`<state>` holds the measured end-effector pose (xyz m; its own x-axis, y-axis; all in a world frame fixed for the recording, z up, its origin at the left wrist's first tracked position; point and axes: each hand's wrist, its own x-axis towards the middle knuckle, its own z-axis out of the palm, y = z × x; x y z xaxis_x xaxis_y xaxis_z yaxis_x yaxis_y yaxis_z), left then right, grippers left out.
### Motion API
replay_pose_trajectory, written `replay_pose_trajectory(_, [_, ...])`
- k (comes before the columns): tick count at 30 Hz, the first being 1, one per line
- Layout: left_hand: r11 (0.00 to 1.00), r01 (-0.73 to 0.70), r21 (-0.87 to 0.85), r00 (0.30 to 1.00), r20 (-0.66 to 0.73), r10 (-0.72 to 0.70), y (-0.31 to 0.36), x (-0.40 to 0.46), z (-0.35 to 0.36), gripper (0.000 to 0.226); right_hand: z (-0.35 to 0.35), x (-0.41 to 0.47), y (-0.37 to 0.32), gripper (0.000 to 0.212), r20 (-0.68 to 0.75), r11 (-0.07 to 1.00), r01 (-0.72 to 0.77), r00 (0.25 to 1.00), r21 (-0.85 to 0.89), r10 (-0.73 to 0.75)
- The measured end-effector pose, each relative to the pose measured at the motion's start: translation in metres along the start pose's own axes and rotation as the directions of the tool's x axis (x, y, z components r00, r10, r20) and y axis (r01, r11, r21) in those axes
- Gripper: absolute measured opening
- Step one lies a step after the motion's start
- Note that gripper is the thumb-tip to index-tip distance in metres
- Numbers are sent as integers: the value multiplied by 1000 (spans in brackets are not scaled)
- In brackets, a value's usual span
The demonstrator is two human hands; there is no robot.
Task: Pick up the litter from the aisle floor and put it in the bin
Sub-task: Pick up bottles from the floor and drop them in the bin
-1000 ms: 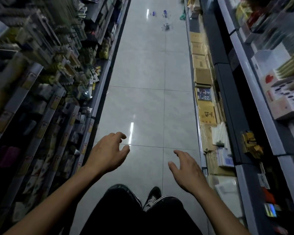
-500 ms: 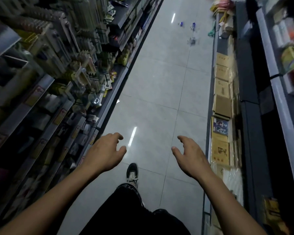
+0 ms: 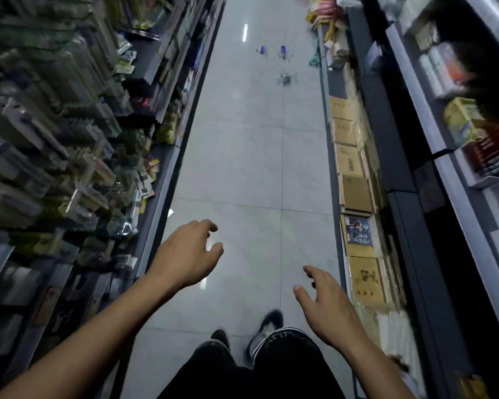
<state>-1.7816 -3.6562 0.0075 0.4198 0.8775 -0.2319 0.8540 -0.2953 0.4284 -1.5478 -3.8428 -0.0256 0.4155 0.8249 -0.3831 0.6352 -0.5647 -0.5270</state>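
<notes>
Three small pieces of litter lie far down the aisle on the pale tiled floor: a crumpled silvery wrapper (image 3: 284, 78), a blue piece (image 3: 283, 50) behind it and another blue piece (image 3: 262, 49) to its left. My left hand (image 3: 188, 256) is held out over the floor with fingers spread and holds nothing. My right hand (image 3: 324, 305) hangs lower on the right, fingers apart and empty too. Both hands are far short of the litter. No bin is in view.
Packed shelves (image 3: 69, 156) line the left side. Brown boxes (image 3: 349, 162) stand along the base of the right shelving (image 3: 432, 180). A small white scrap (image 3: 170, 212) lies at the left shelf's foot. My dark trousers and shoes (image 3: 267, 326) show below.
The litter has come closer in view and the shelves have slid past as I walk down the aisle. My feet have changed places. Both hands stay open and empty.
</notes>
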Motion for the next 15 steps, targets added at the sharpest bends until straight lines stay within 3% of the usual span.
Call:
replay_pose_trajectory(7, [997, -63, 35, 998, 25, 62, 58, 135, -5, 46, -43, 109, 17, 57, -39, 997, -40, 998, 62, 42])
replay_pose_trajectory(15, [999, -15, 47, 999, 51, 13, 121, 256, -5, 44, -128, 264, 20, 56, -28, 999, -1, 1000, 47, 2])
